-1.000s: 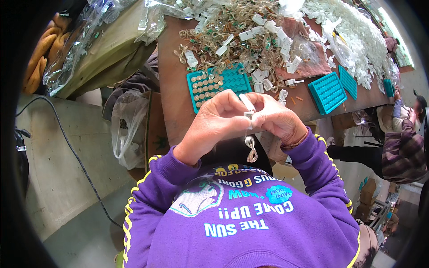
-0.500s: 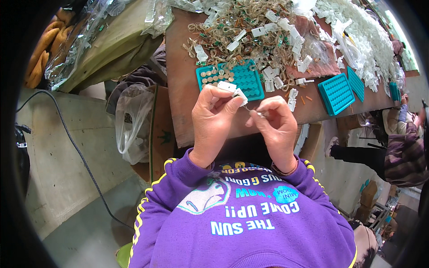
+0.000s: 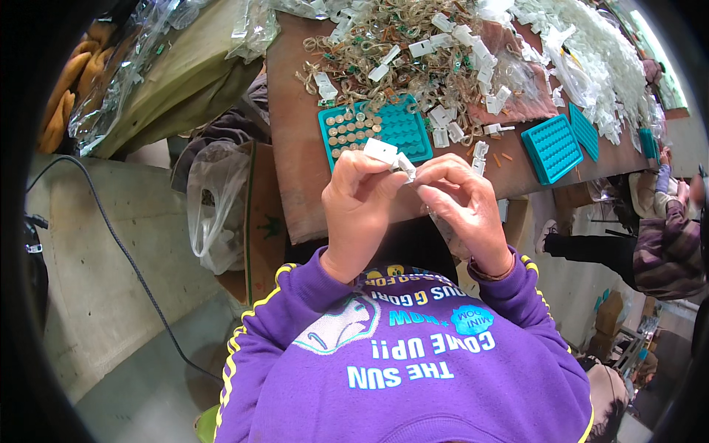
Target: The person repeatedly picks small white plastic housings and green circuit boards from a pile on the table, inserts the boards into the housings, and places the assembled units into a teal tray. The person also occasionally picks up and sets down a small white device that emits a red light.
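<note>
My left hand grips a small white plastic case between thumb and fingers, its two parts spread apart. Close against the right end of the case, my right hand has its thumb and fingertips bent together. What those fingertips pinch is too small to make out. Just beyond my hands lies a teal tray with rows of hollows. Round pale discs fill hollows in its left part.
Behind the tray is a heap of wired parts mixed with white cases. Clear plastic pieces pile up at the far right. More teal trays rest near the table's right edge. A plastic bag hangs by a cardboard box; another person sits at right.
My right hand has come up to the white case, and the small shiny piece it held lower down no longer shows. My left hand still holds the case, now turned slightly.
</note>
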`<state>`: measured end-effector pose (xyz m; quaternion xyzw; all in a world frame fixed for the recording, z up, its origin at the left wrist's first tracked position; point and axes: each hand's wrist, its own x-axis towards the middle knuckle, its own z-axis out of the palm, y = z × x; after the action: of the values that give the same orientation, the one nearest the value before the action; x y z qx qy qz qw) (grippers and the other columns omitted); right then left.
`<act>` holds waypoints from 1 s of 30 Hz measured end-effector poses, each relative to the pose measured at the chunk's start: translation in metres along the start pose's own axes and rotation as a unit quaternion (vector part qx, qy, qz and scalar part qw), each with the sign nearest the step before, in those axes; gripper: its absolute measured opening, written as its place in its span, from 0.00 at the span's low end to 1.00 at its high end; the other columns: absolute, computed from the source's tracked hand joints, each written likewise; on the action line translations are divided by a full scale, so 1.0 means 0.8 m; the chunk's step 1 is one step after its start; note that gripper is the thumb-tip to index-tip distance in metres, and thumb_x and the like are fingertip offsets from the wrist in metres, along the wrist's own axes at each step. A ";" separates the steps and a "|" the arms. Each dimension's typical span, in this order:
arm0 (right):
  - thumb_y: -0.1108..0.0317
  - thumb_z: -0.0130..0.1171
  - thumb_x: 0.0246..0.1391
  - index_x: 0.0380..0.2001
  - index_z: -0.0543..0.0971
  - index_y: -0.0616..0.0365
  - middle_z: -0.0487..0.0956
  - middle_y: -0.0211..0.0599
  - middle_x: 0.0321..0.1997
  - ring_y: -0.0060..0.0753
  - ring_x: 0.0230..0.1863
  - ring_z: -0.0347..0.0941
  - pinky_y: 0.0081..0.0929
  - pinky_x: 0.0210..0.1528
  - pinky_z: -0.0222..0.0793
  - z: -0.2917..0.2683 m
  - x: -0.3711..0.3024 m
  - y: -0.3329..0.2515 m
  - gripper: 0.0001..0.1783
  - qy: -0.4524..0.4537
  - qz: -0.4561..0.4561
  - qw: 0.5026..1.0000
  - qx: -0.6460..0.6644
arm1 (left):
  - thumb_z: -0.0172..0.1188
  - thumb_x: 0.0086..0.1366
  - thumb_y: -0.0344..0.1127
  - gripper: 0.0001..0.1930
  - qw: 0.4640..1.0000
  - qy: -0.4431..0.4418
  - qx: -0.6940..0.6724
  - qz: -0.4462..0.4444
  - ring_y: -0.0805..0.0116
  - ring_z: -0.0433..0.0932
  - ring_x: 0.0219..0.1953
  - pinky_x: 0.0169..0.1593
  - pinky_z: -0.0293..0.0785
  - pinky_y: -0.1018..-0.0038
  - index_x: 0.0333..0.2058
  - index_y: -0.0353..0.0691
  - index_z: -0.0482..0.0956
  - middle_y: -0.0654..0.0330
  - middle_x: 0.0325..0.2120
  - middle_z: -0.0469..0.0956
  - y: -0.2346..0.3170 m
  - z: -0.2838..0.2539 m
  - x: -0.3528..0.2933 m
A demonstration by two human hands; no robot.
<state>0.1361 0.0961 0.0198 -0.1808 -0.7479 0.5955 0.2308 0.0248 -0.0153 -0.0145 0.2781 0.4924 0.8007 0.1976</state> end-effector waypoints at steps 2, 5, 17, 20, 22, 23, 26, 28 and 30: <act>0.76 0.63 0.47 0.30 0.79 0.64 0.78 0.35 0.31 0.27 0.36 0.75 0.22 0.40 0.70 0.006 0.000 -0.002 0.06 0.015 0.016 1.000 0.008 | 0.65 0.57 0.22 0.10 0.999 -0.001 0.033 0.029 0.75 0.77 0.38 0.42 0.75 0.78 0.33 0.36 0.71 0.60 0.35 0.75 -0.001 0.000 -0.002; 0.77 0.63 0.45 0.30 0.79 0.63 0.78 0.37 0.29 0.30 0.33 0.77 0.23 0.37 0.71 0.013 0.002 -0.006 0.06 0.032 -0.022 0.998 -0.049 | 0.65 0.56 0.22 0.11 0.998 0.004 0.052 0.047 0.74 0.77 0.36 0.40 0.76 0.78 0.33 0.36 0.71 0.59 0.33 0.76 -0.001 -0.001 -0.002; 0.79 0.57 0.52 0.32 0.76 0.66 0.79 0.34 0.30 0.22 0.32 0.77 0.20 0.37 0.73 0.020 0.001 -0.014 0.03 0.030 -0.017 0.993 -0.113 | 0.62 0.58 0.20 0.10 0.999 -0.001 0.014 0.040 0.72 0.78 0.33 0.36 0.76 0.79 0.34 0.39 0.70 0.57 0.35 0.77 -0.003 -0.009 0.000; 0.77 0.60 0.52 0.30 0.76 0.64 0.79 0.30 0.26 0.14 0.30 0.73 0.17 0.33 0.70 0.029 -0.002 -0.006 0.03 0.044 0.053 0.997 0.022 | 0.58 0.64 0.24 0.07 0.990 0.005 -0.134 -0.049 0.70 0.77 0.36 0.39 0.75 0.76 0.36 0.40 0.68 0.57 0.36 0.76 0.000 -0.004 -0.001; 0.76 0.62 0.51 0.29 0.77 0.63 0.79 0.27 0.25 0.10 0.29 0.71 0.14 0.30 0.68 0.038 -0.005 -0.003 0.04 0.055 0.063 0.995 0.063 | 0.55 0.67 0.28 0.05 0.953 0.008 -0.265 -0.146 0.66 0.77 0.43 0.48 0.74 0.71 0.37 0.40 0.67 0.57 0.37 0.76 0.005 -0.003 -0.006; 0.76 0.62 0.51 0.30 0.77 0.63 0.79 0.27 0.25 0.10 0.29 0.71 0.14 0.30 0.67 0.042 -0.006 -0.002 0.03 0.054 0.056 0.995 0.066 | 0.54 0.69 0.33 0.04 0.949 -0.005 -0.269 -0.163 0.66 0.77 0.43 0.48 0.75 0.71 0.38 0.43 0.67 0.56 0.38 0.77 0.007 -0.004 -0.005; 0.76 0.61 0.53 0.30 0.77 0.63 0.78 0.25 0.25 0.11 0.29 0.71 0.14 0.31 0.67 0.050 -0.011 0.000 0.03 0.045 0.054 0.991 0.116 | 0.53 0.69 0.34 0.04 0.946 0.017 -0.252 -0.202 0.67 0.77 0.43 0.49 0.74 0.71 0.38 0.44 0.68 0.56 0.39 0.77 0.011 -0.007 -0.005; 0.76 0.60 0.54 0.31 0.77 0.63 0.79 0.26 0.27 0.11 0.31 0.72 0.14 0.33 0.69 0.053 -0.010 0.002 0.03 0.035 0.044 0.990 0.132 | 0.54 0.68 0.33 0.05 0.930 0.030 -0.293 -0.219 0.69 0.78 0.40 0.42 0.76 0.73 0.39 0.44 0.67 0.56 0.38 0.77 0.012 -0.007 -0.007; 0.76 0.60 0.55 0.34 0.77 0.63 0.80 0.27 0.31 0.12 0.34 0.73 0.15 0.37 0.69 0.053 -0.009 0.002 0.04 -0.001 0.069 0.971 0.228 | 0.54 0.69 0.34 0.05 0.922 0.034 -0.314 -0.223 0.69 0.78 0.40 0.42 0.76 0.73 0.39 0.45 0.67 0.57 0.38 0.77 0.013 -0.008 -0.008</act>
<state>0.1187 0.0582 0.0099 -0.1739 -0.5783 0.7652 0.2231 0.0256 -0.0281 -0.0088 0.0574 0.2716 0.8584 0.4314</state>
